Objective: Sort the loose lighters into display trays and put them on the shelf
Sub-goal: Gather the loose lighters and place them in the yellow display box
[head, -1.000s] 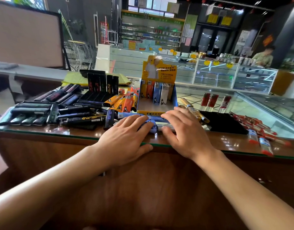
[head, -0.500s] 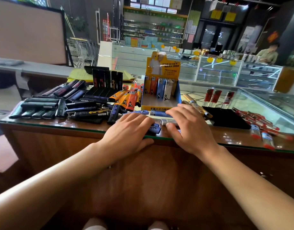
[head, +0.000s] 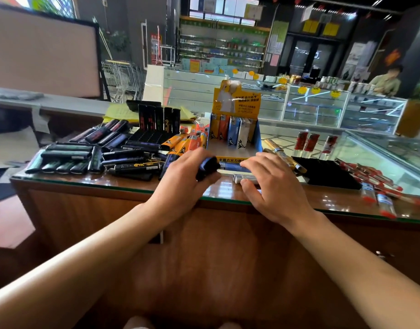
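left hand (head: 180,184) grips a dark blue lighter (head: 206,168) at the desk's (head: 109,184) near edge, before the display tray (head: 257,141); right hand (head: 273,186) relaxed, fingers on a blue lighter (head: 230,165). light, rigid, slick plastic: likely best pinched mid-body.

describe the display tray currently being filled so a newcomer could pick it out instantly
On the glass-topped wooden counter, look straight beyond the two hands, at mid-counter. There stands the open blue cardboard display tray with a tall yellow printed backboard. Only it holds a row of upright lighters in orange, red, blue and white; the flat black tray to its right has none, and the black lighters on the left lie loose.
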Motion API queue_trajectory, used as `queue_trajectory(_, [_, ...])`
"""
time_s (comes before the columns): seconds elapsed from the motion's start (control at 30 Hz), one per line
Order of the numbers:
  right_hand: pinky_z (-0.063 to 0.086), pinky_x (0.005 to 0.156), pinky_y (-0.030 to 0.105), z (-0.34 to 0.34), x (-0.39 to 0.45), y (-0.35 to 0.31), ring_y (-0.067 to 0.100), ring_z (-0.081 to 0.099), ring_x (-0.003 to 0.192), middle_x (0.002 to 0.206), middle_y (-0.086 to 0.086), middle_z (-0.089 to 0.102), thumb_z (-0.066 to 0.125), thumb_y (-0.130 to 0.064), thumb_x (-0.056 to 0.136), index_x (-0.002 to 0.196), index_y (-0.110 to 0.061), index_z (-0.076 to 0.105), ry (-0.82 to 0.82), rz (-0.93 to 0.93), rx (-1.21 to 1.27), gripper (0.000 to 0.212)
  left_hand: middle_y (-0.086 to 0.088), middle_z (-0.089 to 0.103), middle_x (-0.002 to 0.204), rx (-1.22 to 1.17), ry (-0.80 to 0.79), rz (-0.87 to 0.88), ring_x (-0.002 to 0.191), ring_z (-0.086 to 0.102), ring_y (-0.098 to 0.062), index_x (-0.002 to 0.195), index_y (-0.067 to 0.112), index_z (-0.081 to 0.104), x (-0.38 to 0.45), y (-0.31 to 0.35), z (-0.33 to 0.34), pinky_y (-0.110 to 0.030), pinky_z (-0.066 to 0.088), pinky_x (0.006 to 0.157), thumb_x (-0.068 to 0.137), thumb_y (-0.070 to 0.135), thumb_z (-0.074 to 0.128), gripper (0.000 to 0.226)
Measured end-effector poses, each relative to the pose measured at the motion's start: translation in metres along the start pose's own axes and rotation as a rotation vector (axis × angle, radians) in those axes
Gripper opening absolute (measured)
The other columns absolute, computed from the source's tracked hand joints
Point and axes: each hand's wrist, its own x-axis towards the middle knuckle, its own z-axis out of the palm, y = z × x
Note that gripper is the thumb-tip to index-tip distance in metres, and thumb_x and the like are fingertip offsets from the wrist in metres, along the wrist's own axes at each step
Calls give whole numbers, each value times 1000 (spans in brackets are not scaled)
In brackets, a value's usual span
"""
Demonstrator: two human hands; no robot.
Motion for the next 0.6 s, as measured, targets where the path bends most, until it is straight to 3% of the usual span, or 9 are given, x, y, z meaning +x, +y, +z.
queue_trajectory(0.13, [34,108,38,-2,4,-3,25,49,126,124,4,64,39,-43,93,124,-13,62,-13,10,5,48,0,64,72,-461,242,-411,58,58,-11,87,15,60,26,16,-5,-25,49,55,93,13,65,8])
queue_trajectory(0.2, [31,107,34,-2,8,-8,24,49,124,122,4,65,43,-41,93,122,-14,62,24,-1,24,44,-4,63,70,-758,371,-569,62,60,-16,79,15,59,40,17,-6,-30,50,59,97,13,59,18])
queue_trajectory(0.3, [32,97,29,-5,17,-23,20,50,114,110,1,67,46,-42,91,113,-15,65,118,1,136,40,-4,62,70,-1165,472,-776,63,63,-19,83,12,55,53,15,-5,-34,54,62,99,21,58,18])
queue_trajectory(0.47, [48,66,29,-11,32,-48,10,59,79,81,-9,66,60,-45,87,97,-20,66,116,163,450,27,-3,64,68,-1534,485,-844,56,66,-15,88,10,55,62,11,4,-29,56,56,98,26,57,19])
queue_trajectory(0.6, [43,55,15,-10,41,-53,5,59,64,69,-10,63,73,-33,86,92,-20,67,75,255,612,15,-6,64,77,-1547,459,-864,64,68,-20,99,8,56,66,9,15,-36,59,65,96,30,60,23])
